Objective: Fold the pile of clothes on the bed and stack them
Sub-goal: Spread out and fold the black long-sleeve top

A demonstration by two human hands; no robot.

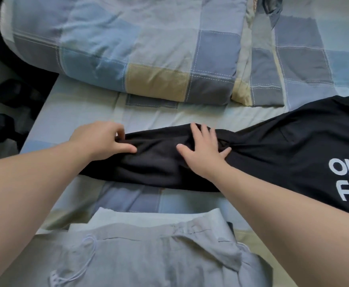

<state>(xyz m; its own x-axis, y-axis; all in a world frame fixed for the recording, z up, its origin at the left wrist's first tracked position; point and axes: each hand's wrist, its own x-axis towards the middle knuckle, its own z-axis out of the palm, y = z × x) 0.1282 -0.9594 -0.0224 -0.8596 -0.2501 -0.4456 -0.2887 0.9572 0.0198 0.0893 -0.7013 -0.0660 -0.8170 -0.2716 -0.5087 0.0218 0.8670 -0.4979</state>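
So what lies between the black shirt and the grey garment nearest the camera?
Head view: only a bare strip of checked bedsheet separates the black shirt from the grey garment; nothing rests on it.

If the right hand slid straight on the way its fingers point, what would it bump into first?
Probably the folded checked quilt, after a strip of bare sheet; depth is hard to judge.

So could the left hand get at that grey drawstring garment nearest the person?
Probably yes: the grey drawstring garment lies in the open, close to the person. The left hand would first have to release the black printed T-shirt, whose sleeve it pinches.
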